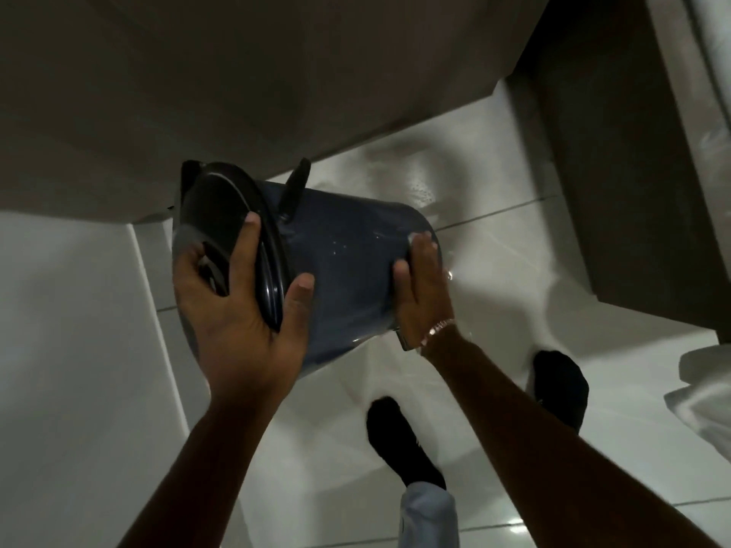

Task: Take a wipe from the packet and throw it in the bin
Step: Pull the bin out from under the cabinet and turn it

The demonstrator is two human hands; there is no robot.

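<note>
A dark blue round bin [340, 267] with a black lid [225, 215] is held tipped on its side above the white tiled floor, lid end to the left. My left hand [241, 310] grips the lid rim and the bin's top edge. My right hand [425, 286] is pressed around the bin's base end, a bracelet on its wrist. A black handle [294, 187] sticks up from the bin's side. No wipe and no packet are in view.
A brown cabinet or counter underside [197, 92] fills the upper left, and a dark brown panel [617, 172] stands at the right. My two feet in black socks [399, 441] stand on the glossy floor. A white cloth-like thing [700, 393] lies at the right edge.
</note>
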